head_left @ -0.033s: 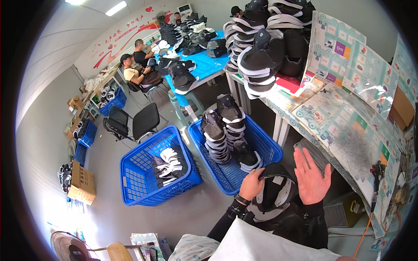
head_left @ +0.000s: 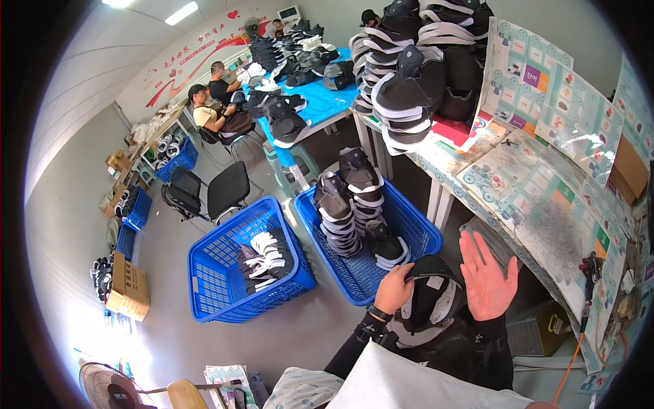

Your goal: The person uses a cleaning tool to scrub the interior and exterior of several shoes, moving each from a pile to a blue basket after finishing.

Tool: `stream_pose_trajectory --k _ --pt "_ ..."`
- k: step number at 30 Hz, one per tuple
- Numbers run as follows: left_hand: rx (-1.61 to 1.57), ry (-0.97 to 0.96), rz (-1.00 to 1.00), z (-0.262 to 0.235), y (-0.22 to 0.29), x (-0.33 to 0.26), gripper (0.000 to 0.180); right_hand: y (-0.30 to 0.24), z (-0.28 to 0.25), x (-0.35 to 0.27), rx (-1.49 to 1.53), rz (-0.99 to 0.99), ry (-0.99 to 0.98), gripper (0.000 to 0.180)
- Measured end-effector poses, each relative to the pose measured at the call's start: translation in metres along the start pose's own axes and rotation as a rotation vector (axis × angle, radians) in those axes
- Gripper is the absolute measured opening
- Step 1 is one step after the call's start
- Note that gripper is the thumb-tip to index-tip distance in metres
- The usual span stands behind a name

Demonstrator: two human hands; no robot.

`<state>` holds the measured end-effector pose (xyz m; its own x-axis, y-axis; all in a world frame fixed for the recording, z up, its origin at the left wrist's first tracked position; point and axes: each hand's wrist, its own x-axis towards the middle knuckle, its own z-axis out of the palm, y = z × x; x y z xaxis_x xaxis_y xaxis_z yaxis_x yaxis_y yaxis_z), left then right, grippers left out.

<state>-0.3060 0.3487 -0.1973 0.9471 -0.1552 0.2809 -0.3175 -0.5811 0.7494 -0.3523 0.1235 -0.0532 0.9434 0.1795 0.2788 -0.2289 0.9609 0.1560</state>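
My left hand [head_left: 393, 290], with a dark band on its wrist, pinches the upper edge of a black shoe upper [head_left: 430, 327]. Pale grey trim runs along the upper's lower part, and a small white label shows inside its opening. The upper is held over my lap, and its lower end is partly hidden by a white cloth [head_left: 385, 382]. Just right of it, my right hand [head_left: 489, 279] is raised with the palm showing and the fingers stretched out, holding nothing.
A blue basket [head_left: 426, 221] with stacked uppers stands ahead; another blue basket [head_left: 204, 262] is left of it. A covered workbench [head_left: 518, 198] runs along my right, bearing tall stacks of uppers [head_left: 409, 88]. People sit at a blue-topped table [head_left: 327, 102]. A fan [head_left: 109, 387] is lower left.
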Motion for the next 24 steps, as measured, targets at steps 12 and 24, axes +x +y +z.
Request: stream_pose_trajectory --k 12,24 --pt "-0.020 -0.031 -0.026 -0.007 0.003 -0.002 0.046 -0.002 -0.005 0.001 -0.101 0.015 -0.061 0.093" --pt "-0.054 -0.024 -0.029 -0.015 0.014 -0.002 0.047 -0.045 0.015 0.006 -1.353 -0.130 -0.200 0.071"
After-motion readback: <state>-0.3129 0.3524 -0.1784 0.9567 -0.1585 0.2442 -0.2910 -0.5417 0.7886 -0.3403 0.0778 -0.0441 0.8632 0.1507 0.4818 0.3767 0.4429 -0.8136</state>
